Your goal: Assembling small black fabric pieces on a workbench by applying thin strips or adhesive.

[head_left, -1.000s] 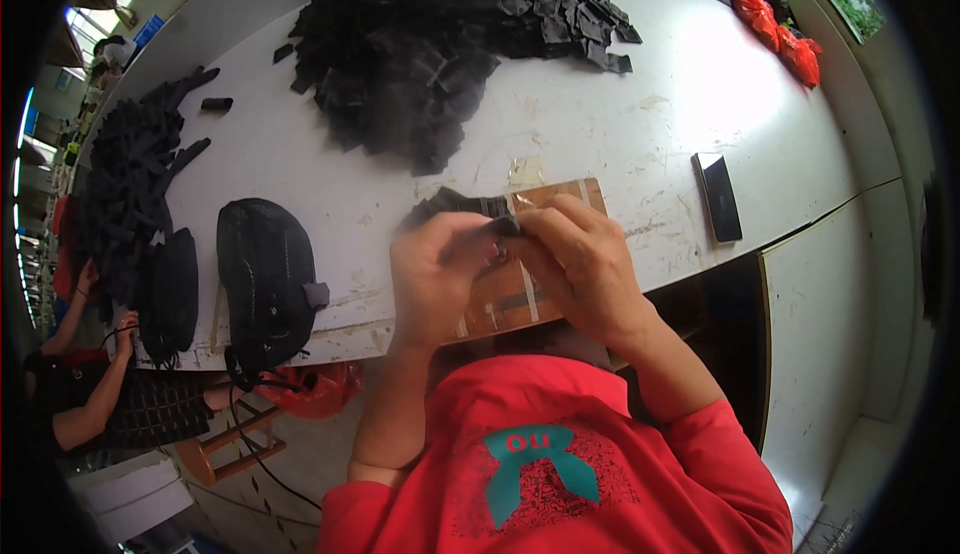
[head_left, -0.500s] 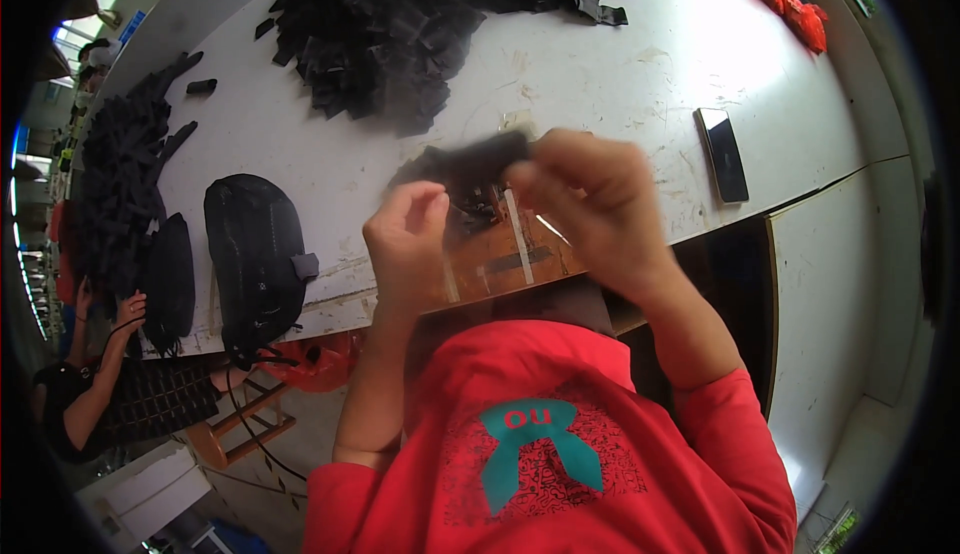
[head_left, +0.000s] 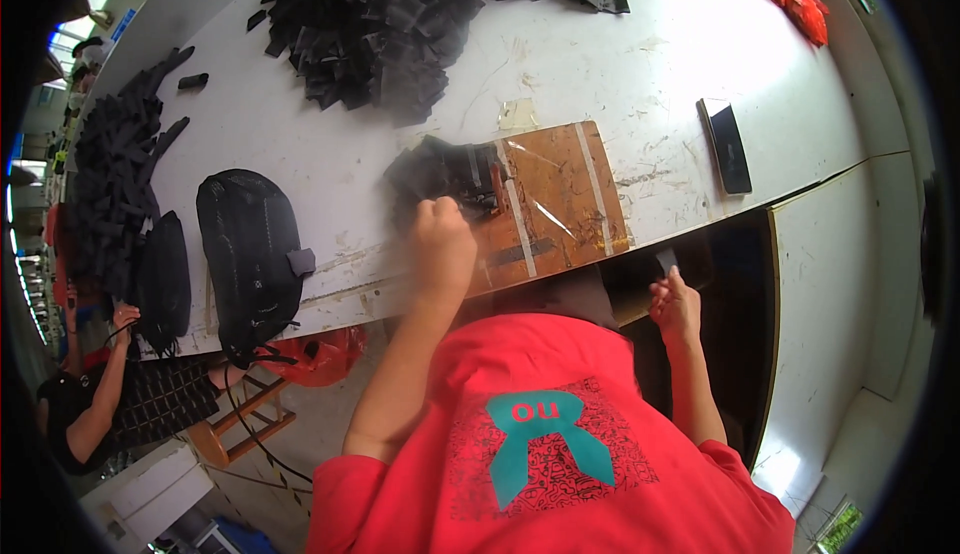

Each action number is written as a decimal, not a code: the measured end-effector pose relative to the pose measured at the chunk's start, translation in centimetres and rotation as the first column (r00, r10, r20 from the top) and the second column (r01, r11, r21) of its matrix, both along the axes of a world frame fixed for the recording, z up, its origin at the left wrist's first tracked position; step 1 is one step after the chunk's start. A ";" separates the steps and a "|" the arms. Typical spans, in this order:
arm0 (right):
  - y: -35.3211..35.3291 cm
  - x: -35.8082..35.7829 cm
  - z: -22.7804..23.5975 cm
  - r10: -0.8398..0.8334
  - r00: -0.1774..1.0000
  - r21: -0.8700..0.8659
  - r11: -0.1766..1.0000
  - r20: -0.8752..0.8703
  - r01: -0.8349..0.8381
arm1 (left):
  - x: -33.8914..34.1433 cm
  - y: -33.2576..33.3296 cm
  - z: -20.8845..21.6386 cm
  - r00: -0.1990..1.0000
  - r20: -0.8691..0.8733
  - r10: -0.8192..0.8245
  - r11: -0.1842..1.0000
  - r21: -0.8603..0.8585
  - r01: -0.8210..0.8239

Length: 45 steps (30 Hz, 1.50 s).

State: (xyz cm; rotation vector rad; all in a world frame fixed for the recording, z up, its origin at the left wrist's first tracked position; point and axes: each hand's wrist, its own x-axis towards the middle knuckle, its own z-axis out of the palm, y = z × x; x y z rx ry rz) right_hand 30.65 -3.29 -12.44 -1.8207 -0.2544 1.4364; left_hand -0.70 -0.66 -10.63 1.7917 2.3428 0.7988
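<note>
My left hand [head_left: 445,244] is at the near edge of a small heap of black fabric pieces [head_left: 435,169]. Its fingers are curled closed, and whatever is in them is hidden. The heap lies on the left part of a brown wooden board [head_left: 560,174] with pale tape strips, at the table's front edge. Off to the right and lower, over the dark open space below the tabletop, my right hand [head_left: 677,304] pinches a small dark grey fabric piece [head_left: 667,260] between thumb and fingers.
A large pile of black fabric pieces [head_left: 370,29] covers the table's far side. To the left lie a black mesh bag [head_left: 250,254] and another pile of black strips [head_left: 115,184], where a person's hand [head_left: 125,316] works. A phone [head_left: 727,149] rests at right; red plastic bags [head_left: 800,9] lie far right.
My right hand has moved from above the board down and right, past the table edge. The dark piece held above the board is gone from there. My left hand has shifted slightly right, fingers curled.
</note>
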 end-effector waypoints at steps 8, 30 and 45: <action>3.2 -13.4 9.3 0.574 0.576 0.512 0.291 0.583 -0.808 | 0.7 -1.8 5.8 0.248 0.968 0.049 0.999 -0.050 -0.003; 5.7 -15.8 11.0 0.591 0.371 0.429 0.793 -0.716 -0.433 | 1.3 -2.3 9.8 -0.157 0.986 -0.054 0.998 0.059 0.029; 11.4 -17.7 16.1 0.926 0.376 0.675 0.265 0.020 -0.689 | -1.2 1.0 12.7 -0.704 0.710 -0.009 0.988 0.115 0.104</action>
